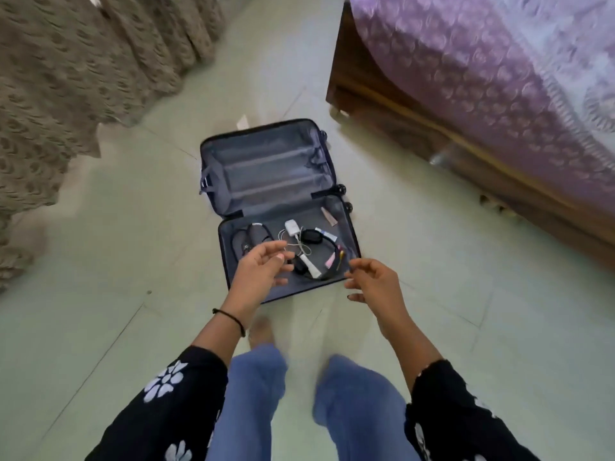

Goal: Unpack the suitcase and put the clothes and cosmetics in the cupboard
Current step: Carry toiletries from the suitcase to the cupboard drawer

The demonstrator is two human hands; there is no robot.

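Suitcase (266, 168), one, lies open beneath left hand (258, 271) and right hand (376, 281).

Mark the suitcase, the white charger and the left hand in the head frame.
suitcase (266, 171), head view, bare grey lining of the far half.
white charger (291, 226), head view, middle of its body.
left hand (263, 266), head view, middle of the hand.

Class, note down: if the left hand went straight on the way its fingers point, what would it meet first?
Likely the thin white cable inside the open dark-grey fabric-lined suitcase, just ahead of the left hand; depth is unclear.
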